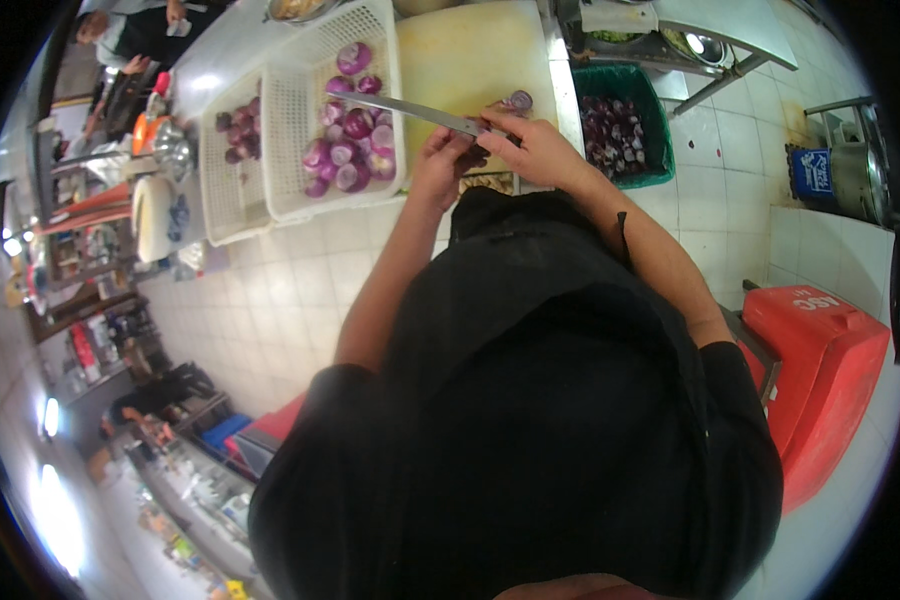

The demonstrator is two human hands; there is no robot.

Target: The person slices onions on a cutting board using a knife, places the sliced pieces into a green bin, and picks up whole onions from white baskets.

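Note:
My right hand (529, 148) grips the handle of a kitchen knife (420, 111). Its long blade points left across the cutting board (469, 49) toward the onions. Close beside it, my left hand (441, 165) is curled under the blade around what looks like a red onion (475, 156), mostly hidden by fingers. A cut piece of red onion (521, 100) with loose skin lies on the board just beyond my right hand. Peeled red onions (358, 124) are heaped in a white perforated plastic crate (292, 176) at the left.
Another white crate (221, 202) with darker onions (241, 135) stands farther left. Right of the board, a green-lined bin (664, 161) holds onion skins and scraps. A red plastic container (825, 390) stands at my right side. A co-worker (139, 41) is at the upper left.

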